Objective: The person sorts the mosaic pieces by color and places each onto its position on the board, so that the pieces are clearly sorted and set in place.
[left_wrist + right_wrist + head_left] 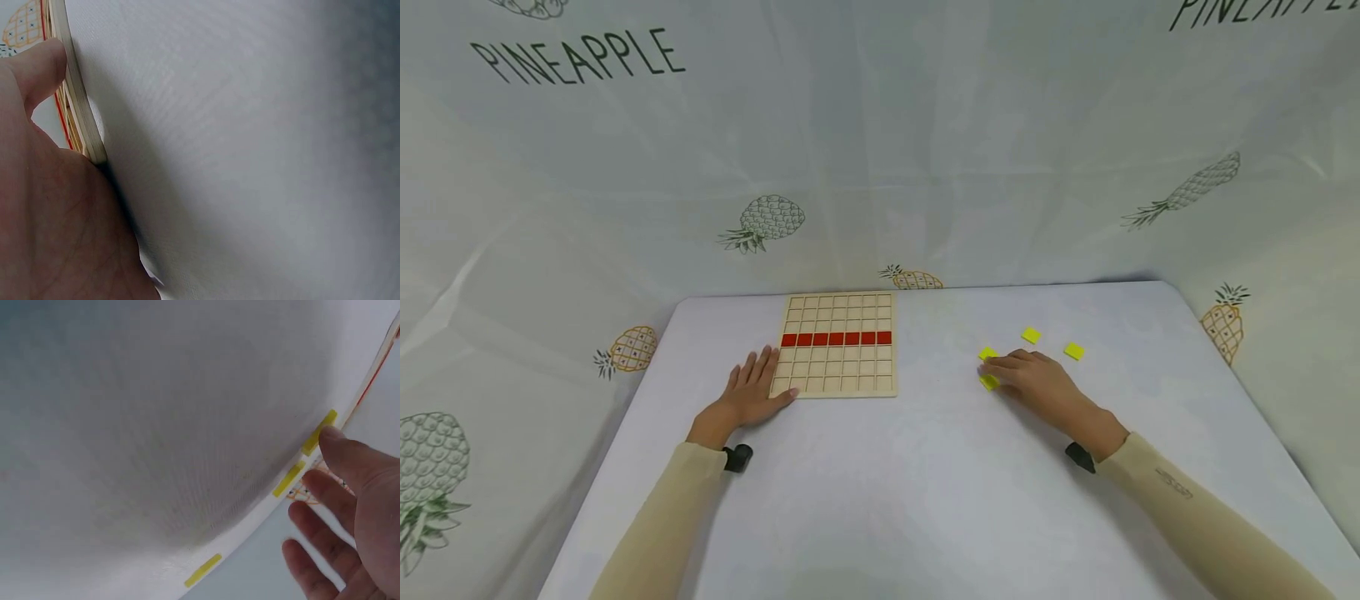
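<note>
My left hand rests with straight, spread fingers along the left edge of a wooden grid board. In the left wrist view its thumb lies at the edge of the board. A row of red square tiles crosses the middle of the board. My right hand reaches over two yellow square tiles, its fingers bent a little. At its thumb tip in the right wrist view is the nearer yellow tile. Just past that, by the index finger, lies another yellow tile.
Two more yellow tiles, one at the back and one to the right, lie beyond my right hand. The white table ends at a hanging curtain printed with pineapples.
</note>
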Demonstrator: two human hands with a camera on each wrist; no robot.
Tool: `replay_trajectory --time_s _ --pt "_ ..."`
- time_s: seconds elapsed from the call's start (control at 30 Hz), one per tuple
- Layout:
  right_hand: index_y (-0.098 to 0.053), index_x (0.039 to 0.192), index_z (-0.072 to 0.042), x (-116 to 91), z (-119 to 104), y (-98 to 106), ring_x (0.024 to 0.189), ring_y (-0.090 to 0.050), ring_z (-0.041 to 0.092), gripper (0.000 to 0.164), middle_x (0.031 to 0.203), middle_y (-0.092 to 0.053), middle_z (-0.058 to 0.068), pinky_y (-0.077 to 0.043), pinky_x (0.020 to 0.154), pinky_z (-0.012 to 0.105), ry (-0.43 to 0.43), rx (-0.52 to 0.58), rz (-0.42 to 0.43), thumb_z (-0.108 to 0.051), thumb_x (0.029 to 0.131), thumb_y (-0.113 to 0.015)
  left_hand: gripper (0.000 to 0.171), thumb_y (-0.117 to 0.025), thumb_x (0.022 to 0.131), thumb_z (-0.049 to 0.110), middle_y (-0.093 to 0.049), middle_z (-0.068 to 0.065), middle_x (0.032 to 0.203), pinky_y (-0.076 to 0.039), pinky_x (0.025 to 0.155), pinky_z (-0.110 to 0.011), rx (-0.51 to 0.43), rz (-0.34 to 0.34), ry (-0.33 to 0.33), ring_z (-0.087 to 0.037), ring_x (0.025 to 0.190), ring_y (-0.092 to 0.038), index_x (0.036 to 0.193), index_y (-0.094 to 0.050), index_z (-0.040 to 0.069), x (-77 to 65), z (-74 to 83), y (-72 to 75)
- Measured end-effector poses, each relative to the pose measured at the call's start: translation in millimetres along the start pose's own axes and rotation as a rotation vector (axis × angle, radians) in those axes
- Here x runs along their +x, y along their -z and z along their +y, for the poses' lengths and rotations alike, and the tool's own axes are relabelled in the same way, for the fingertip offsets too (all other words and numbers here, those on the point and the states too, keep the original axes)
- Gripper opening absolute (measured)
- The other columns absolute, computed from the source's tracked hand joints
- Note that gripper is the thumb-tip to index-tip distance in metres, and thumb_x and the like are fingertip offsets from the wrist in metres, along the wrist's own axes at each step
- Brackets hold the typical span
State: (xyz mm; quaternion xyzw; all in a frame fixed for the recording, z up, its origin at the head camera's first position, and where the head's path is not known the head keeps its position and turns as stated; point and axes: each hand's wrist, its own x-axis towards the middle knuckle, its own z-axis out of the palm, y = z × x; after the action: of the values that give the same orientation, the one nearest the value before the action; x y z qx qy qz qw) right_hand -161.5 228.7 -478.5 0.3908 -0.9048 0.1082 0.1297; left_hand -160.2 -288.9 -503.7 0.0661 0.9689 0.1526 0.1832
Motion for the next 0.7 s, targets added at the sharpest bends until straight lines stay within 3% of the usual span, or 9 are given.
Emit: replay_trajectory --time_s 0.37,0.7 --pt "-0.077 0.125 -0.004 0.7 -5.5 -0.6 0.113 -0.070 0.032 0.038 0.124 -0.076 0.011 -0.059 0.093 0.048 0.029 -0.006 -0.115 -0.002 0.087 -0.084 0.107 -0.042 0.103 0.072 0.009 -0.023 0.176 0.009 0.126 -0.066 -0.012 0.009 -0.012 -0.047 0.161 0.011 0.168 0.003 -0.001 -1.9 -1.9 -0.7" --pt "-0.081 0.114 -0.007 3.7 -9.6 -0.9 0.101 -0.070 0.026 0.038 0.106 -0.078 0.006 -0.060 0.088 0.041 0.076 -0.091 -0.070 0.002 0.078 -0.089 0.105 -0.043 0.104 0.068 0.008 -0.022 0.176 0.007 0.126 -0.066 -0.008 0.010 -0.013 -0.046 0.161 0.010 0.168 0.004 0.000 0.1 -3.9 -1.5"
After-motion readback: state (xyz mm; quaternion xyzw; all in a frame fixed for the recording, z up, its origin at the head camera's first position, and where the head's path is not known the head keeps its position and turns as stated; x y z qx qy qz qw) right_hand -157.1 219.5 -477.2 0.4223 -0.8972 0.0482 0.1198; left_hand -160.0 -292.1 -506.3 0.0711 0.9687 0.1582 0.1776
